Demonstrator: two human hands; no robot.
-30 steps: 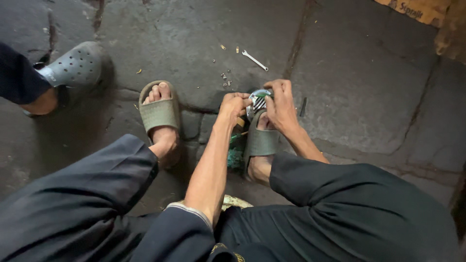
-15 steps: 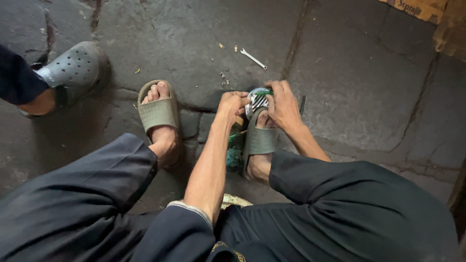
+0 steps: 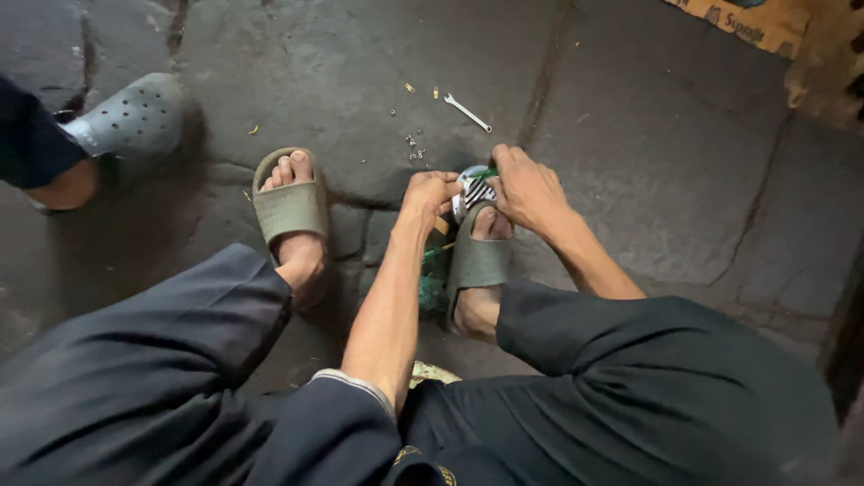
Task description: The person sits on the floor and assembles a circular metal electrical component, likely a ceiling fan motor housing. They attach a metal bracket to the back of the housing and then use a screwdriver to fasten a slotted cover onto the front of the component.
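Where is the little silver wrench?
In the head view the small wrench lies on the stone floor in the upper middle, just beyond the right hand and right of some scattered small bits.

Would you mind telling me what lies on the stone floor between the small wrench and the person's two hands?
In the head view, only a few small scattered bits lie between the wrench and the left hand and right hand.
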